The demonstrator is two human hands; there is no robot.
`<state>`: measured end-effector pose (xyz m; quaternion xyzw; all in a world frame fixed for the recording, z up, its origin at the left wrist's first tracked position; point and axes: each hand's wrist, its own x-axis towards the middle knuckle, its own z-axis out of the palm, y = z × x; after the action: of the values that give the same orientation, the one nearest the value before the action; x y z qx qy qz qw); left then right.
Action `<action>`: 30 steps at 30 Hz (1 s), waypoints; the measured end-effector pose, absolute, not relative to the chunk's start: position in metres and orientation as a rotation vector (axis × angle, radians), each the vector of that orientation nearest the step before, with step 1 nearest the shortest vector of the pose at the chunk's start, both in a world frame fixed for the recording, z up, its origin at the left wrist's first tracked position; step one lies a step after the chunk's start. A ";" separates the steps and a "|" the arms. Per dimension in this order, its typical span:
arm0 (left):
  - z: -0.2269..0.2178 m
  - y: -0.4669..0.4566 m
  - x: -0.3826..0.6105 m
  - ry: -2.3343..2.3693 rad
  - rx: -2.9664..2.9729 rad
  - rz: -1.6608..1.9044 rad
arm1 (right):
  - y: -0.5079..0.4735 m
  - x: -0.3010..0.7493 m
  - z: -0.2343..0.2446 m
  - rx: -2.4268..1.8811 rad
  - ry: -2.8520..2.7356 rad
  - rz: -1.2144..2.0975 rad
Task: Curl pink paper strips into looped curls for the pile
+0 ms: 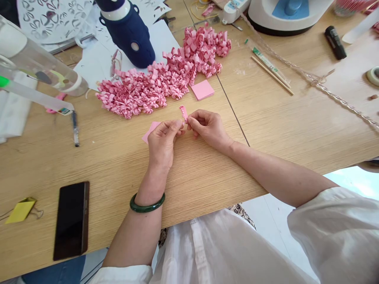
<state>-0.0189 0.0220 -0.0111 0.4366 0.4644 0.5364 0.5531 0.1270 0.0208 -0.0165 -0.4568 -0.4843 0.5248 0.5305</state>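
Observation:
My left hand (162,139) and my right hand (207,126) meet over the wooden table (118,165), both pinched on a small curled pink paper strip (183,112) that sticks up between the fingertips. A flat pink paper piece (149,132) lies under my left hand. Beyond them sprawls a big pile of curled pink paper strips (166,75), with a small pad of pink square notes (202,89) beside it. A green bangle (147,205) circles my left wrist.
A black phone (71,219) and a yellow binder clip (21,210) lie front left. A navy bottle (128,31), white cut paper, clear bottles (38,65) and a pen (75,128) stand at the left. Chopsticks (272,71), a twisted cord (325,88) and a white appliance (284,14) are at the right.

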 end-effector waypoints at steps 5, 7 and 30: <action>-0.012 0.019 -0.018 1.220 1.245 1.285 | 0.021 0.127 -0.015 -1.105 -1.130 1.226; -0.012 0.017 -0.019 1.237 1.322 1.285 | 0.021 0.127 -0.015 -1.103 -1.125 1.233; -0.015 0.017 -0.020 1.292 1.497 1.322 | 0.020 0.127 -0.015 -1.145 -1.203 1.186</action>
<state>-0.0198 0.0173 -0.0146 0.5841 0.5041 0.5157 0.3725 0.1272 0.0196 -0.0152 -0.4781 -0.5025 0.4953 0.5231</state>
